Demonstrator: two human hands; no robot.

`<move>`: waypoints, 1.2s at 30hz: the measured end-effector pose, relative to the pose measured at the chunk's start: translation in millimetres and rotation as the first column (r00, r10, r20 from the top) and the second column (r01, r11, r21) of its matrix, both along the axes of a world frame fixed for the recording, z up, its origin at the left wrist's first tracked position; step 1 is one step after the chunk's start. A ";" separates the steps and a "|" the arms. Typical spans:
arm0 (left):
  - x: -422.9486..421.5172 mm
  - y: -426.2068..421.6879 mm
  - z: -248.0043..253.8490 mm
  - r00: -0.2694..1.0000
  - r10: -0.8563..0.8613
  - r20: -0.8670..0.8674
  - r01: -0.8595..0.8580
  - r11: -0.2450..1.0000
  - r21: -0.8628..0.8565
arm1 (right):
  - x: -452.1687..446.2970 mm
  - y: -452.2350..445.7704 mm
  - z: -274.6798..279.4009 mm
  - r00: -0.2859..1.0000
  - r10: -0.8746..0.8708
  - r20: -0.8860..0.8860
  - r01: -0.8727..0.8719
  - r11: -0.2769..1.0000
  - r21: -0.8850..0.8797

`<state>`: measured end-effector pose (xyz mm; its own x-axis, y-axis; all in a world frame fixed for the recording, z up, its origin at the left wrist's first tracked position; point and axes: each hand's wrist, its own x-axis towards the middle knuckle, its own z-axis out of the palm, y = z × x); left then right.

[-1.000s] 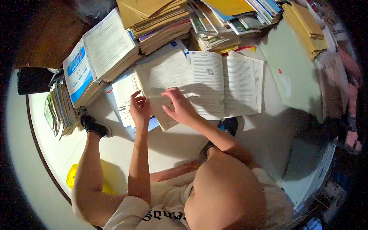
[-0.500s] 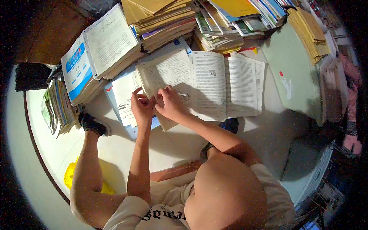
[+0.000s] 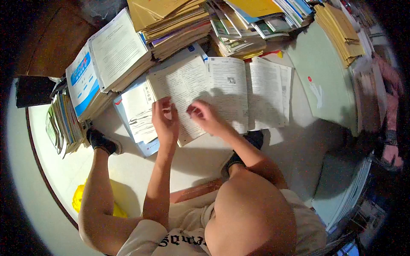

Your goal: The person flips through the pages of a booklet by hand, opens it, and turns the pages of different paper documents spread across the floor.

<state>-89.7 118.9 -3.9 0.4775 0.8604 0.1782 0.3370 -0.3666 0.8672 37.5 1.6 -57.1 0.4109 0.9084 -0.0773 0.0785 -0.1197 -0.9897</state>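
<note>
My left hand (image 3: 165, 121) is over the left page of an open book (image 3: 183, 79), its fingers loosely bent and apart. Nothing shows between them. My right hand (image 3: 210, 119) hovers over the lower middle of the same pages, fingers curled with a gap inside and no object visible. To the left, a white booklet (image 3: 139, 113) with Chinese characters and ink-like strokes lies partly under the open book. More open printed pages (image 3: 228, 85) spread to the right, and another open set of pages (image 3: 267, 91) lies beyond them.
Stacks of books and brown envelopes (image 3: 168, 25) line the back. A blue-and-white book (image 3: 85, 77) tops a pile at left, beside upright booklets (image 3: 64, 123). A pale green board (image 3: 320, 77) stands right. A yellow bag (image 3: 79, 198) lies near my leg.
My hands, close together at the book's left page before, have come apart. The right hand has moved right and slightly down; the left has shifted a little right. The view has shifted slightly.
</note>
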 end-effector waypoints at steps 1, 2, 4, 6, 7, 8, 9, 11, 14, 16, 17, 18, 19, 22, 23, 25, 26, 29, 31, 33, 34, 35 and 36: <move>7.8 -7.3 1.8 1.000 -0.026 0.011 0.027 0.995 -0.092 | 16.4 -11.3 25.4 0.998 -0.042 0.040 0.042 0.999 0.009; 14.7 -13.8 2.8 0.998 -0.052 0.023 0.055 0.982 -0.182 | 33.9 -25.5 39.6 0.993 -0.086 0.078 0.085 0.996 0.019; 25.2 -26.2 -5.0 0.984 -0.135 0.116 0.166 0.931 -0.326 | 70.3 -62.0 38.7 0.905 -0.350 0.242 0.367 0.930 -0.029; 36.8 -36.2 -15.6 0.989 -0.127 0.076 0.148 0.859 -0.490 | 121.4 -108.5 7.6 0.683 -0.573 0.452 0.639 0.769 0.009; 41.2 -40.9 -23.5 0.984 -0.168 0.056 0.175 0.878 -0.446 | 144.5 -133.5 4.4 0.539 -0.544 0.643 0.688 0.725 0.035; 47.5 -44.6 -29.9 0.982 -0.178 0.062 0.187 0.873 -0.450 | 167.9 -162.1 -12.0 0.421 -0.449 0.788 0.721 0.693 0.010; 54.9 -48.3 -35.4 0.979 -0.200 0.036 0.194 0.870 -0.454 | 181.0 -181.0 -16.6 0.351 -0.346 0.870 0.791 0.608 -0.078; 69.7 -56.1 -32.6 0.970 -0.234 -0.062 0.183 0.876 -0.445 | 206.7 -215.1 -48.4 0.432 -0.266 0.862 0.803 0.548 -0.233; 89.3 -68.2 -48.0 0.968 -0.218 -0.121 0.189 0.958 -0.216 | 219.3 -228.0 -70.5 0.529 -0.255 0.809 0.771 0.542 -0.334; 102.0 -74.6 -46.2 0.974 -0.206 -0.097 0.181 0.960 -0.214 | 218.9 -223.1 -70.0 0.556 -0.230 0.799 0.750 0.552 -0.363; 106.3 -76.4 -44.9 0.971 -0.204 -0.122 0.183 0.969 -0.166 | 217.0 -218.9 -70.7 0.557 -0.240 0.795 0.762 0.530 -0.373; 109.6 -78.0 -43.2 0.968 -0.203 -0.148 0.187 0.976 -0.115 | 215.7 -216.2 -71.8 0.557 -0.252 0.791 0.773 0.506 -0.383; 111.9 -79.5 -41.1 0.967 -0.209 -0.149 0.193 0.974 -0.116 | 215.3 -214.7 -71.9 0.556 -0.256 0.791 0.776 0.501 -0.384; 115.0 -82.1 -38.2 0.945 -0.183 -0.270 0.162 0.982 -0.098 | 216.0 -208.4 -68.9 0.638 -0.399 0.658 0.753 0.502 -0.425; 116.6 -84.8 -37.7 0.932 -0.174 -0.318 0.164 0.985 -0.058 | 218.4 -207.4 -65.6 0.696 -0.468 0.545 0.715 0.522 -0.464; 115.5 -87.2 -38.9 0.916 -0.163 -0.365 0.169 0.985 -0.017 | 220.3 -206.2 -64.1 0.787 -0.587 0.191 0.586 0.615 -0.527; 114.3 -88.8 -39.5 0.910 -0.164 -0.381 0.186 0.982 0.022 | 219.0 -207.5 -63.1 0.785 -0.589 0.190 0.588 0.614 -0.527; 112.1 -91.7 -36.8 0.899 -0.176 -0.401 0.214 0.976 0.051 | 199.6 -195.5 -22.3 0.732 -0.678 -0.067 0.602 0.689 -0.404; 109.7 -91.8 -36.4 0.894 -0.186 -0.408 0.223 0.974 0.044 | 190.4 -194.5 -11.7 0.719 -0.694 -0.042 0.654 0.696 -0.295; 107.8 -92.0 -36.4 0.913 -0.226 -0.339 0.288 0.947 0.145 | 179.4 -194.8 5.4 0.732 -0.680 -0.043 0.647 0.714 -0.265; 109.5 -92.1 -26.3 0.914 -0.225 -0.339 0.287 0.947 0.146 | 171.4 -191.2 21.3 0.745 -0.666 -0.045 0.639 0.731 -0.237; 111.5 -93.6 -16.3 0.919 -0.336 -0.205 0.350 0.936 0.032 | 161.7 -186.5 36.9 0.751 -0.658 -0.047 0.631 0.738 -0.240; 114.7 -96.5 -3.2 0.903 -0.426 -0.055 0.422 0.904 -0.071 | 150.5 -178.4 50.1 0.758 -0.651 -0.049 0.623 0.743 -0.243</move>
<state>25.1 22.3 -7.2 0.8083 0.5819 0.0900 0.2192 -0.4392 0.8712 187.9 -176.8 -6.9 0.8623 0.3958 -0.3159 -0.2077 -0.2925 -0.9334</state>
